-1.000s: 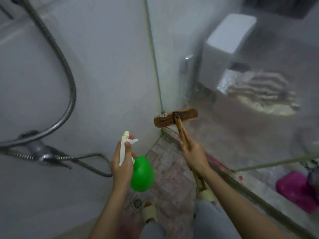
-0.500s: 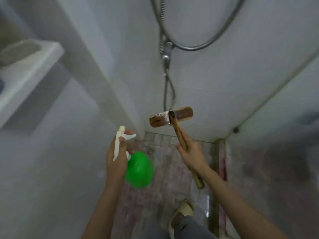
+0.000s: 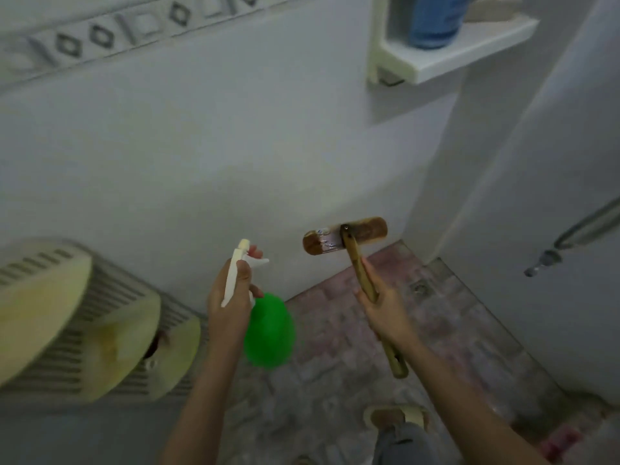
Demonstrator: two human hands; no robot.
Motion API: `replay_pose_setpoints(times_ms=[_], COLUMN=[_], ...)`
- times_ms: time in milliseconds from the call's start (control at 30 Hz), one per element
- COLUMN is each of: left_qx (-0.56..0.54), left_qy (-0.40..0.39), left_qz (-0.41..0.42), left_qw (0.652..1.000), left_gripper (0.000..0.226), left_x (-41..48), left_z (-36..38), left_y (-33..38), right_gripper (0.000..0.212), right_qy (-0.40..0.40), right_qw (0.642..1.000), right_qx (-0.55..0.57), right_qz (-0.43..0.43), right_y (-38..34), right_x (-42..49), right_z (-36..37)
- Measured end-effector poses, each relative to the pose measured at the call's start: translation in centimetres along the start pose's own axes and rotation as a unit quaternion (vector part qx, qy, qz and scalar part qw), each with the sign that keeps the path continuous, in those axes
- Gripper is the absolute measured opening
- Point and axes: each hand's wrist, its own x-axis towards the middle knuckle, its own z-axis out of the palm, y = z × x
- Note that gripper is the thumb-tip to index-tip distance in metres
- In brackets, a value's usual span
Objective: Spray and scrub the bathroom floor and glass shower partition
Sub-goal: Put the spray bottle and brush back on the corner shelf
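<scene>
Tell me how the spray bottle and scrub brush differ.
Colour: the spray bottle is bright green with a white trigger head; the scrub brush is brown wood.
Shape: the spray bottle is rounded, the scrub brush a long handle with a flat crosswise head.
Hold: the left hand grips the spray bottle at its neck, the right hand grips the scrub brush mid-handle.
Both are held off the floor.
</scene>
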Motion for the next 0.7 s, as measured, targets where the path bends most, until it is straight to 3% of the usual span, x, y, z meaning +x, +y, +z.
replay_pose_setpoints(times_ms=[300,433,700], left_qx=[0.002,-0.012,-0.031], left_qy=[0.214,0.268,0.383], left_qz=[-0.022,0.007,0.069], left_qw=[0.977,0.963,0.921], left_gripper=[0.051,0.038,0.025], left_x=[-0.8,-0.3,4.9], left_z=[-18.6,-23.6,-30.9], left_y=[-0.2,0.6,2.7], right_gripper=[0.064,0.065,0.068], right_qy=[-0.174,-0.233,-0.4], right_qw=[0.983,0.966,0.887], right_qx=[-0.006,-0.045,-0.136], right_qz=[-0.065,-0.103,-0.189], right_y=[-5.6,-6.5,-6.7], right_x=[-1.7,-1.1,2.3], right_z=[16.6,22.0,31.7])
